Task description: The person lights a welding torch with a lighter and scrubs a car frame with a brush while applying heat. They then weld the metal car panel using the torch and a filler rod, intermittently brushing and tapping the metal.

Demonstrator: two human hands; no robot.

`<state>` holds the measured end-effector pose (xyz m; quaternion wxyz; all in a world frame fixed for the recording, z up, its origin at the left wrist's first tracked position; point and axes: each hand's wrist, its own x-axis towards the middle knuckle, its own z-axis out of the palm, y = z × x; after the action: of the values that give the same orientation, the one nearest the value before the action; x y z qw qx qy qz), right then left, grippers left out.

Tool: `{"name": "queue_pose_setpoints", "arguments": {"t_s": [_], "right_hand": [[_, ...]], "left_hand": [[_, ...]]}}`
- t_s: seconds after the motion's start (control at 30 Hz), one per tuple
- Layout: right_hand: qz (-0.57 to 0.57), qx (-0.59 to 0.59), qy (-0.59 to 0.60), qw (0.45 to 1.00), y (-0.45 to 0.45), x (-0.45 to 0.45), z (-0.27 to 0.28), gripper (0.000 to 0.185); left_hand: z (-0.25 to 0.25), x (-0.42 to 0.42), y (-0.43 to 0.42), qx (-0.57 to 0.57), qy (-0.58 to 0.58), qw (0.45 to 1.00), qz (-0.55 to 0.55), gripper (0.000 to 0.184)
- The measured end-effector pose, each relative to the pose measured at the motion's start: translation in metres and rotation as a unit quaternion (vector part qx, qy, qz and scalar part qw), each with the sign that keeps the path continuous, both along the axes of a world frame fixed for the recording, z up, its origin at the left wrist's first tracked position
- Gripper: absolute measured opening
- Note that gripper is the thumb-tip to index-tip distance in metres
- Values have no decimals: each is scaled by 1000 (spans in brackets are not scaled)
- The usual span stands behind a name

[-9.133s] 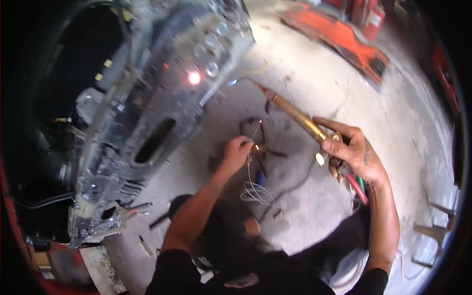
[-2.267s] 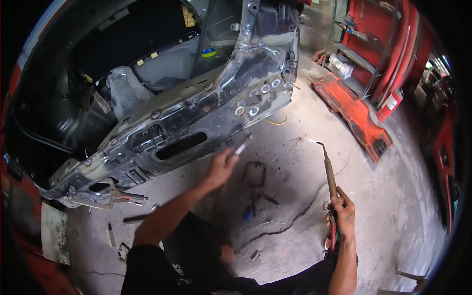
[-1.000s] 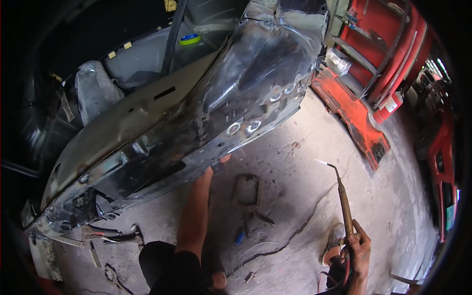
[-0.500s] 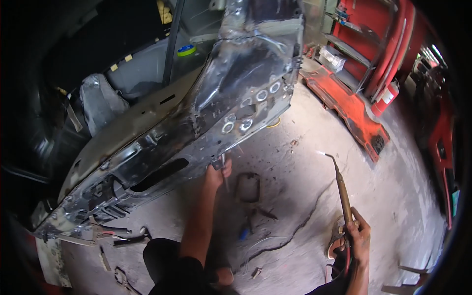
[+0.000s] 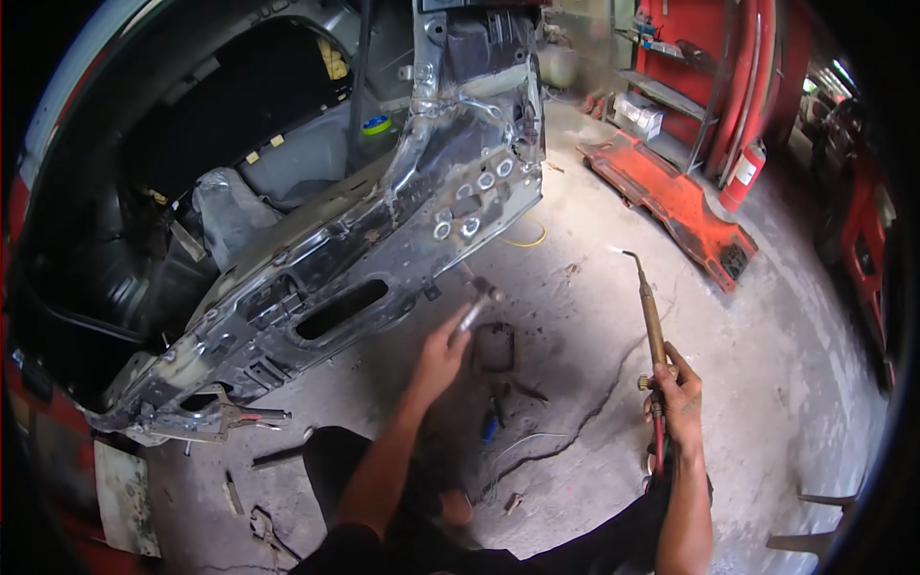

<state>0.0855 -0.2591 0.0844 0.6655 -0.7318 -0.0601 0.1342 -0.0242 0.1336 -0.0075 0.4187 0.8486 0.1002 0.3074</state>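
Note:
In my right hand [image 5: 682, 398] is a brass gas torch [image 5: 652, 321], its bent thin nozzle pointing up and left. A small bright flame shows at the tip, well apart from the car body. My left hand [image 5: 443, 356] grips a blurred metal tool [image 5: 470, 314] with a silver handle and a dark head, like a small hammer. That tool is over the floor, just below the lower edge of the bare metal car body panel [image 5: 402, 244]. Several pale round weld spots [image 5: 487, 179] mark the panel.
Locking pliers [image 5: 251, 415] hang at the panel's lower left. A dark metal frame [image 5: 495, 347] and a blue-handled tool [image 5: 491, 426] lie on the cracked concrete floor. Farther off are an orange-red metal panel [image 5: 671, 196], a fire extinguisher [image 5: 743, 177] and a shelf [image 5: 666, 91].
My left hand has come away from the panel's lower edge, the tool now tilted up and right. The torch has shifted slightly up and left in view. The camera view has shifted too.

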Motion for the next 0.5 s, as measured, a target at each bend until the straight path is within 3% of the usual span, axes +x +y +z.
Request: {"name": "queue_pose_setpoints", "arguments": {"t_s": [0.03,0.1,0.17,0.3,0.5], "right_hand": [[5,3,-6,1000,-1,0,-1,73],[4,3,-2,1000,0,-4,2,70],[1,2,0,1000,-2,-5,1,67],[9,0,3,1000,-3,-8,0,68],[22,-12,-1,1000,-2,-4,0,67]], "left_hand": [[31,4,9,56,11,998,-1,46],[59,13,29,280,43,955,86,49],[91,25,61,313,97,941,85,53],[101,25,60,375,177,905,95,59],[106,33,56,366,135,915,100,58]]}}
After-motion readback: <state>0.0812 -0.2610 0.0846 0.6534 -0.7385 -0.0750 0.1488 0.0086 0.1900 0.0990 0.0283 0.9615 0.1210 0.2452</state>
